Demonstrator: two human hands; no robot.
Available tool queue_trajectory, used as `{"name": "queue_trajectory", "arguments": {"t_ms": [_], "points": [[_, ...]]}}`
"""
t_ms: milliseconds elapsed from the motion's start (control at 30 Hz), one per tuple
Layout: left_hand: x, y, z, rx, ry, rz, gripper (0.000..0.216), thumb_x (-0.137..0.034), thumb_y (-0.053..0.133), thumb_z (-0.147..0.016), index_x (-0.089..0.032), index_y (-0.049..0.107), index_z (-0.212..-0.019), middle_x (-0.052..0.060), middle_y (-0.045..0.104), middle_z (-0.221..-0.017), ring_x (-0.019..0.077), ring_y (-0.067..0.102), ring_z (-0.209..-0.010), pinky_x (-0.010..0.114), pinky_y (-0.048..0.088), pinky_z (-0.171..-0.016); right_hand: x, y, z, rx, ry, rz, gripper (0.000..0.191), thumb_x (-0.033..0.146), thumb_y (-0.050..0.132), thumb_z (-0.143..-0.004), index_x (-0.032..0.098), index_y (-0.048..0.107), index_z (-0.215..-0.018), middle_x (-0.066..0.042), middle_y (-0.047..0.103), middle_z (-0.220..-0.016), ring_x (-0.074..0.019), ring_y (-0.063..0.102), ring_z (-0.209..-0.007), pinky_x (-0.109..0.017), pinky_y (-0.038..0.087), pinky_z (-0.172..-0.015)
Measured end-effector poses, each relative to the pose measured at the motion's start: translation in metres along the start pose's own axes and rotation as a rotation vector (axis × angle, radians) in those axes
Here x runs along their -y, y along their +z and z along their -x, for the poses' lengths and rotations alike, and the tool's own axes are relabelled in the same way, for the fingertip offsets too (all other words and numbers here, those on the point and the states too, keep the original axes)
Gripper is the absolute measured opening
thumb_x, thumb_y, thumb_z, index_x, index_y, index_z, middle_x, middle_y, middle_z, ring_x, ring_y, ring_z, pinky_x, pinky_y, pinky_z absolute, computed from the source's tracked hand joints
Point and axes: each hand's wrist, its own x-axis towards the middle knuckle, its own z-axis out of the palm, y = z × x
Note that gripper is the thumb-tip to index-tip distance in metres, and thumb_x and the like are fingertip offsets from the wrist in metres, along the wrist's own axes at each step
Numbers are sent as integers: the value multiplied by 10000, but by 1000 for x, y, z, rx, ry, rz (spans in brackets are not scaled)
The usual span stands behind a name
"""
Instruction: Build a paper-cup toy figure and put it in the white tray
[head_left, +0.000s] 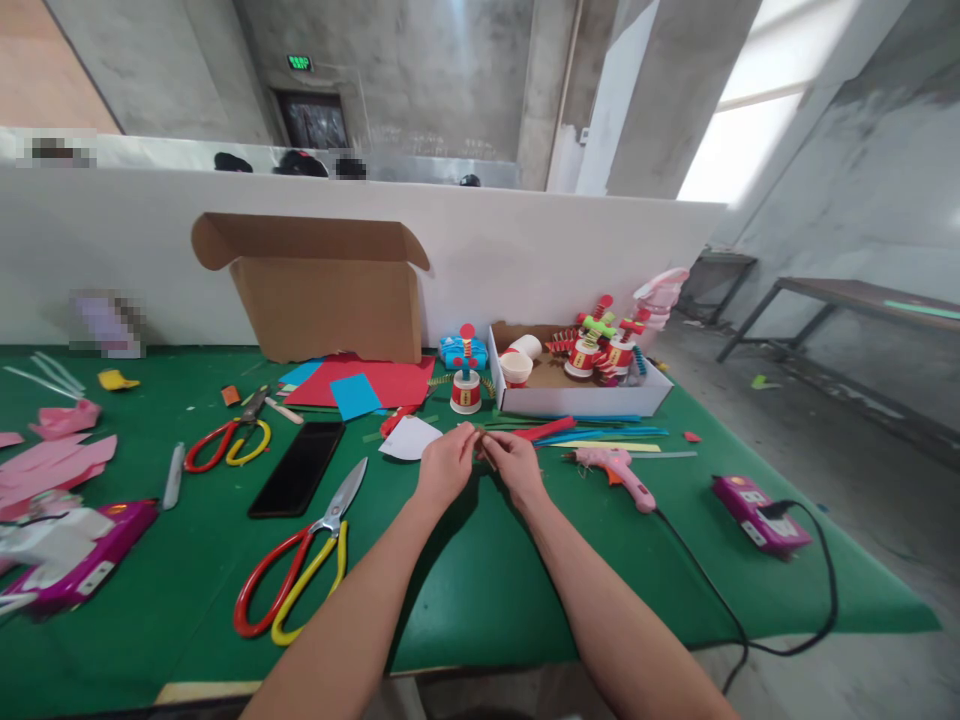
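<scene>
My left hand (448, 464) and my right hand (514, 462) meet over the middle of the green table. Both have their fingers pinched together around something small and brownish, mostly hidden by the fingertips. Just left of my left hand lies a white paper piece (409, 438). Beyond my hands stands a paper-cup figure (466, 388) with a red round top and spring-like paper arms. To the right of my right hand, a pink hot glue gun (616, 470) rests on its side near several coloured paper strips (600, 436).
Large scissors (330, 530), a black phone (296, 470) and smaller scissors (238, 436) lie at left. Red paper (367, 382) and an open cardboard box (330, 305) are behind. A white box (577, 402) holds cups and figures. Purple power strips (759, 515) sit at both sides; the glue gun's cord (701, 570) trails right.
</scene>
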Motion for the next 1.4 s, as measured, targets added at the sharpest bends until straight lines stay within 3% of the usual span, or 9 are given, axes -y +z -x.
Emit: {"name": "queue_trajectory", "arguments": {"t_ms": [167,500,700,1000,1400], "points": [[4,-1,-2,14,-45,39,282,-296,310,-941,-217,527,-780,15,596,-721,151,539,-660,241,321,-604,4,0,-1,30,29,-48,277,410,582,-728,170,712,-775,-17,651,-606,-166,587,-586,-285,463,-619],[1,0,-1,38,-55,-4,278,-278,314,-945,-213,533,-786,30,618,-742,164,557,-671,259,319,-599,0,0,-2,13,-22,88,264,370,528,-746,167,692,-711,-5,635,-575,-152,561,-577,-255,430,-595],[-13,-1,3,94,68,-112,238,-199,331,-919,-209,548,-821,66,640,-816,182,575,-765,271,341,-635,-9,0,-5,-65,-13,121,281,397,511,-734,185,683,-665,6,614,-550,-165,555,-598,-250,425,-554],[4,2,-2,14,-67,35,273,-281,299,-941,-217,509,-779,14,584,-706,155,535,-656,245,325,-595,1,2,-2,60,33,-71,292,368,590,-720,162,715,-885,-18,664,-647,-160,590,-609,-274,464,-626],[5,4,-3,16,-76,69,259,-279,322,-930,-217,507,-759,12,592,-717,151,540,-663,237,348,-620,0,0,-2,23,-6,42,252,372,569,-732,174,720,-774,-14,656,-599,-168,589,-578,-274,453,-590]]}}
